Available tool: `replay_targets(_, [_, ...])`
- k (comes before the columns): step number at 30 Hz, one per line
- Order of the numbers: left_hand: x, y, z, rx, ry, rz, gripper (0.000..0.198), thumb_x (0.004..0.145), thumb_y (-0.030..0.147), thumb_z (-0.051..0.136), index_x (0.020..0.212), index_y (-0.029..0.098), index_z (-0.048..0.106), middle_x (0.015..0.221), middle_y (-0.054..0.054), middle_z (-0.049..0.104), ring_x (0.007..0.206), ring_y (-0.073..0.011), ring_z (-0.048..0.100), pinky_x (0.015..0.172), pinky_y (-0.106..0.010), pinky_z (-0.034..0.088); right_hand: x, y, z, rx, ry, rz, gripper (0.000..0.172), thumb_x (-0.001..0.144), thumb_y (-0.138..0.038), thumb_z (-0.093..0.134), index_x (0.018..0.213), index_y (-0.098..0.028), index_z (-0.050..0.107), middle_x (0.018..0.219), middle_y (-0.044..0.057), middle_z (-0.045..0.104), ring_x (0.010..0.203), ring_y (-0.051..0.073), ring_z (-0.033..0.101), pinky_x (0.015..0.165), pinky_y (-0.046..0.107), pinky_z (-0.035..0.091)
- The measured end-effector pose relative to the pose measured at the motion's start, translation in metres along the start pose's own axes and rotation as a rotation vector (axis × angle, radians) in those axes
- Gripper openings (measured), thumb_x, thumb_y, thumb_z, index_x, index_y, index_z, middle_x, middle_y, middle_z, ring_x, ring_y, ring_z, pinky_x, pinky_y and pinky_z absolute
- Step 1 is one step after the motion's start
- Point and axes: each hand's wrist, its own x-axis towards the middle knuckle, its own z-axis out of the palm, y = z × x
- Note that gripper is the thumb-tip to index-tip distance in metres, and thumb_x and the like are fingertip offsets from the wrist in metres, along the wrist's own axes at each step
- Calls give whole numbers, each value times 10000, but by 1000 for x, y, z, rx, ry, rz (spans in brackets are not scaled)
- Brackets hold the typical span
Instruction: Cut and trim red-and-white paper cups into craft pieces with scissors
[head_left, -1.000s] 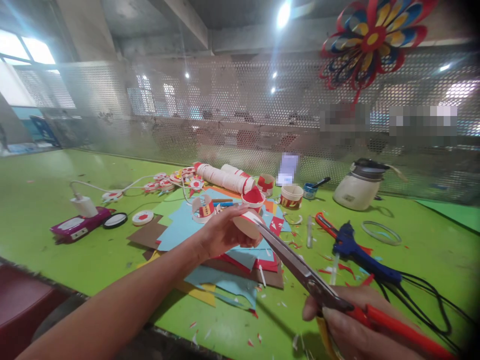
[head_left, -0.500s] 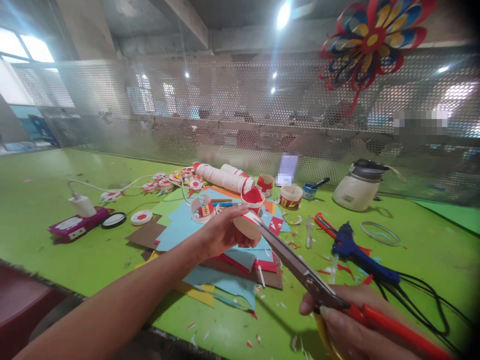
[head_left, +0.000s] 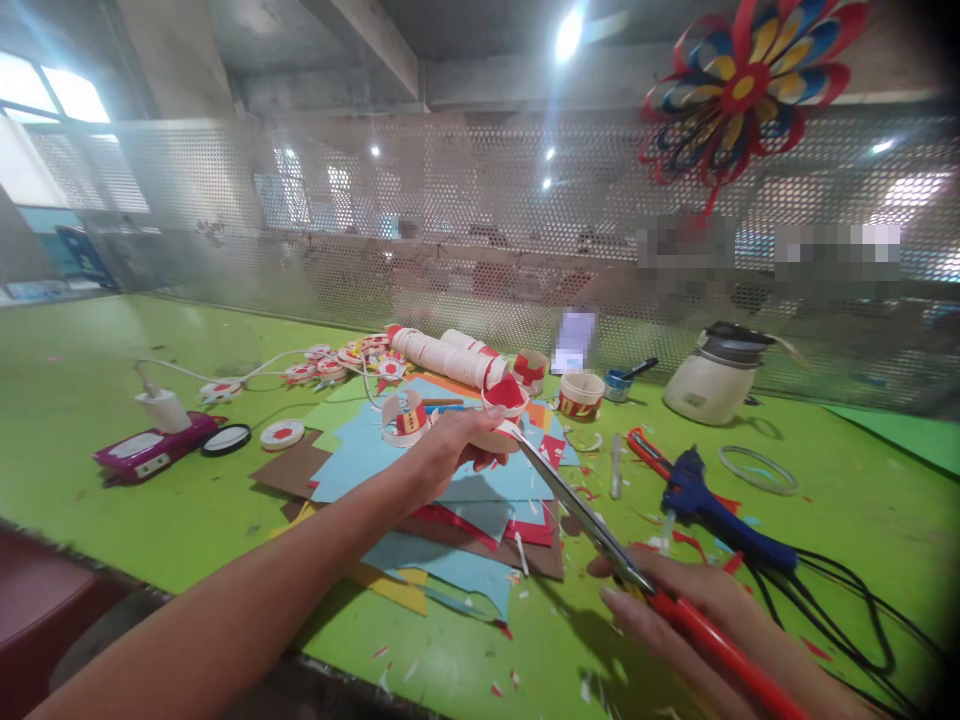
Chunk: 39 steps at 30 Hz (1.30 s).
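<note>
My left hand [head_left: 463, 445] pinches a small curved piece of white paper [head_left: 499, 438] above the stack of coloured paper sheets [head_left: 345, 480]. In my right hand [head_left: 690, 620] is a pair of scissors [head_left: 574, 510] with red handles, and its blade tips meet the paper piece's right edge. Just behind my left fingers stands a white paper cup shape [head_left: 505, 398] with red inside. A white and red paper ring [head_left: 406, 420] sits on the sheets left of it.
Long rolls of white rings [head_left: 450, 355] lie behind. To the right are a blue glue gun [head_left: 697, 490] with its cable, a white kettle-like jug [head_left: 712, 375] and a tape ring [head_left: 759, 470]. A purple power strip [head_left: 150, 448] is at left. Paper scraps litter the front.
The paper piece in my left hand has tilted, now showing more edge-on. My right hand has turned the scissors, so the blades appear narrower and closer together.
</note>
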Motion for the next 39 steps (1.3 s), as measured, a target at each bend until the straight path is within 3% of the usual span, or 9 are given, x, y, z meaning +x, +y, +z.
replay_targets(3, [4, -6, -4, -97, 34, -51, 410, 798, 452, 507, 806, 69, 653, 685, -101, 625, 554, -120, 482, 479, -245, 303, 2, -6, 0, -243, -94, -59, 228, 846, -382, 513, 786, -239, 681, 677, 17, 681, 592, 183, 616, 556, 267, 494])
replay_targets(5, [5, -8, -7, -185, 27, -89, 394, 797, 440, 509, 813, 74, 654, 714, -105, 634, 572, -126, 512, 476, -237, 309, 0, -10, 0, -268, -159, -92, 240, 840, -379, 511, 749, -233, 678, 647, 16, 685, 564, 176, 612, 533, 255, 478])
replay_targets(9, [5, -7, -10, -311, -45, -108, 377, 799, 420, 511, 841, 75, 656, 748, -124, 648, 623, -152, 552, 502, -241, 348, 0, -8, 2, -254, -60, -123, 236, 808, -386, 545, 709, -231, 693, 659, 24, 703, 538, 170, 609, 507, 247, 459])
replay_targets(15, [0, -3, -4, -341, -94, -24, 367, 804, 375, 528, 907, 49, 662, 819, -153, 641, 662, -165, 534, 588, -277, 399, 5, 9, -4, -263, -9, -130, 240, 818, -359, 564, 962, -232, 708, 705, 21, 714, 597, 178, 644, 525, 233, 488])
replay_targets(22, [-5, 0, 0, -290, -127, 109, 326, 791, 314, 567, 975, 57, 649, 877, -159, 622, 770, -201, 543, 688, -316, 403, 4, -1, 8, -262, 96, -113, 288, 817, -423, 520, 849, -210, 711, 627, 26, 689, 548, 188, 625, 497, 266, 473])
replay_targets(26, [-6, 1, 1, -281, -124, 92, 345, 762, 308, 615, 1006, 68, 651, 917, -171, 626, 815, -224, 559, 696, -327, 403, 3, -1, 9, -222, 148, -93, 259, 791, -414, 556, 864, -226, 720, 602, 27, 686, 613, 224, 659, 553, 289, 508])
replay_targets(31, [-7, 1, 3, -283, -111, 92, 359, 735, 298, 653, 1022, 83, 657, 931, -171, 633, 838, -233, 570, 700, -339, 406, 4, 2, 2, -214, 93, -115, 244, 774, -390, 591, 904, -247, 740, 518, 6, 649, 608, 229, 673, 547, 260, 532])
replay_targets(35, [-8, 4, 4, -284, -107, 89, 343, 730, 295, 665, 1003, 89, 659, 912, -154, 629, 835, -229, 571, 705, -351, 409, 5, 4, 0, -248, 50, -122, 243, 793, -382, 576, 909, -245, 740, 624, 19, 714, 567, 203, 673, 492, 229, 520])
replay_targets(39, [-8, 5, 5, -305, -102, 93, 339, 711, 290, 687, 983, 92, 662, 928, -152, 626, 809, -212, 566, 700, -350, 410, 2, -1, 0, -161, 87, -107, 225, 775, -399, 593, 895, -279, 740, 663, 13, 729, 556, 195, 665, 481, 233, 523])
